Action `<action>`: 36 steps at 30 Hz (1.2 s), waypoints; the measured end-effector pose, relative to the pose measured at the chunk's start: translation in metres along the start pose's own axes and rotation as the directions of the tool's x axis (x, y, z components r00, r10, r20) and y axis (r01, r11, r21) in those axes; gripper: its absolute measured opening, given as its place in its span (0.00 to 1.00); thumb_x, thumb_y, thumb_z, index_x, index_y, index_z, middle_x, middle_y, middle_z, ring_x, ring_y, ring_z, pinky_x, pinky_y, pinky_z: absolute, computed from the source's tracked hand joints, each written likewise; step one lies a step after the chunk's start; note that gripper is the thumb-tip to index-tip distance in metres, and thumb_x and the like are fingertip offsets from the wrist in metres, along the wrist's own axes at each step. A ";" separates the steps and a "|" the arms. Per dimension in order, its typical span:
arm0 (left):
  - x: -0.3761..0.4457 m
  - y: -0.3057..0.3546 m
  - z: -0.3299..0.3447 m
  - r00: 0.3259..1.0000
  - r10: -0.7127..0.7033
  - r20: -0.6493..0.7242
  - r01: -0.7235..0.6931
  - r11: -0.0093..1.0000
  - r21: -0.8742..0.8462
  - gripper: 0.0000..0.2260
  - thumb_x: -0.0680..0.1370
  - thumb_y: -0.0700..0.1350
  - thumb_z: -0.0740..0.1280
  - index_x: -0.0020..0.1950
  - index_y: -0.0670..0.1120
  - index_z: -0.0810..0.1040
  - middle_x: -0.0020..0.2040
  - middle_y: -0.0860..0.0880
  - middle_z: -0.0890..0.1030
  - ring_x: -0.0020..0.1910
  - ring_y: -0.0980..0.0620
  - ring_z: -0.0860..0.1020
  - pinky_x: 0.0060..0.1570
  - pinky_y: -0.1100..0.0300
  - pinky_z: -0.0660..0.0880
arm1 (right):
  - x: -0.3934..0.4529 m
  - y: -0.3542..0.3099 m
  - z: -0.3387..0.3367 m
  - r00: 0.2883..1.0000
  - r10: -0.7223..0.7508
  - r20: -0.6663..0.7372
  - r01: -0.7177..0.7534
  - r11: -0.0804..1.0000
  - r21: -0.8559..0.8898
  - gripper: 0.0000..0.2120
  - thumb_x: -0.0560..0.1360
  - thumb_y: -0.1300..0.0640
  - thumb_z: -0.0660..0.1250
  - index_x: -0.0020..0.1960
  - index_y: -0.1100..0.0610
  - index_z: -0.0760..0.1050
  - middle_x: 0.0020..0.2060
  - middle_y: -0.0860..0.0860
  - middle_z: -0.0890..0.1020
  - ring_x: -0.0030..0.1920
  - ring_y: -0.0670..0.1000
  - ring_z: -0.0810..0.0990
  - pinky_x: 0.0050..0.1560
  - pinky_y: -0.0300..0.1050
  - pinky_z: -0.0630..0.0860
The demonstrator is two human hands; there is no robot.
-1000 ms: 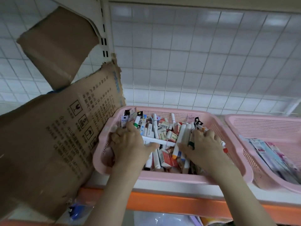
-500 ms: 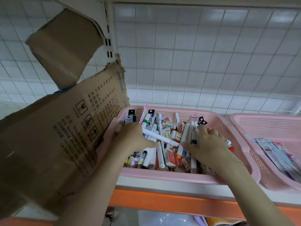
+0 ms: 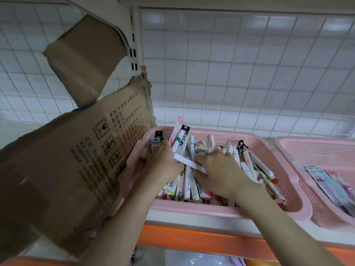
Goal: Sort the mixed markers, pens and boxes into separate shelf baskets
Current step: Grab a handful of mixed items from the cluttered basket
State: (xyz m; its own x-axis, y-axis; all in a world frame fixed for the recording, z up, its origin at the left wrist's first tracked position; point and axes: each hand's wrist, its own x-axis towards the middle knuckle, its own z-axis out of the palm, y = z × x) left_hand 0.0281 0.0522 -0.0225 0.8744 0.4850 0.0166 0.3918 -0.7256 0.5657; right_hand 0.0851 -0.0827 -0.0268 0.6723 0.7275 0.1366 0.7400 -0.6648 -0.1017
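Left fingers (image 3: 153, 150) curled into pile, grip unclear. Right fingers (image 3: 201, 174) closed on white marker (image 3: 189, 163) spanning both hands. Left hand (image 3: 163, 162), right hand (image 3: 219, 171) inside pink basket (image 3: 221, 210) of markers, pens, boxes on shelf (image 3: 192, 239). Second basket (image 3: 315, 148) right; cardboard box (image 3: 57, 169) left.

A torn brown cardboard box (image 3: 63, 169) stands at the left on the shelf, its side printed with dark characters and handling symbols, one flap (image 3: 84, 56) bent upward. Behind runs a white wire grid panel (image 3: 240, 70) with a slotted white upright (image 3: 134, 48). An orange shelf edge (image 3: 192, 240) crosses below.
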 end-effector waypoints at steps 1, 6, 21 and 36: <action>-0.001 0.000 -0.001 1.000 0.003 -0.002 -0.003 1.000 -0.018 0.14 0.75 0.42 0.66 0.53 0.43 0.62 0.37 0.52 0.66 0.30 0.58 0.67 0.16 0.67 0.58 | 0.002 0.000 -0.002 1.000 -0.023 0.002 0.023 1.000 0.003 0.09 0.77 0.54 0.59 0.38 0.52 0.64 0.45 0.54 0.78 0.50 0.57 0.73 0.50 0.48 0.67; 0.001 0.003 -0.003 0.995 0.040 -0.090 -0.045 0.998 -0.046 0.16 0.74 0.40 0.65 0.59 0.40 0.65 0.50 0.51 0.72 0.35 0.58 0.71 0.23 0.71 0.65 | 0.005 0.019 -0.023 0.987 0.097 -0.126 -0.039 0.918 0.395 0.09 0.79 0.58 0.59 0.41 0.59 0.69 0.31 0.52 0.73 0.30 0.52 0.70 0.28 0.41 0.66; 0.003 0.015 0.018 0.998 0.047 0.042 -0.053 0.990 0.133 0.29 0.69 0.59 0.72 0.57 0.43 0.63 0.57 0.44 0.76 0.48 0.46 0.75 0.41 0.58 0.67 | -0.013 0.059 -0.012 0.839 0.509 0.193 -0.521 0.854 0.011 0.33 0.68 0.28 0.60 0.43 0.60 0.70 0.37 0.55 0.71 0.36 0.51 0.73 0.36 0.43 0.71; 0.010 0.011 0.017 0.996 0.078 0.034 -0.081 0.991 0.104 0.20 0.71 0.49 0.72 0.52 0.45 0.64 0.39 0.53 0.68 0.39 0.49 0.72 0.31 0.59 0.63 | -0.020 0.063 -0.004 0.802 0.569 0.183 -0.580 0.814 0.010 0.42 0.69 0.25 0.50 0.62 0.59 0.71 0.61 0.57 0.76 0.59 0.57 0.75 0.53 0.48 0.75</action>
State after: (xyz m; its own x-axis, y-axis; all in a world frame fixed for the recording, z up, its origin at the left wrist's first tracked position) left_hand 0.0460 0.0405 -0.0300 0.9114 0.4101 0.0327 0.3472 -0.8094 0.4736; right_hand 0.1186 -0.1397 -0.0324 0.9632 0.2359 -0.1287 0.2126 -0.9619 -0.1716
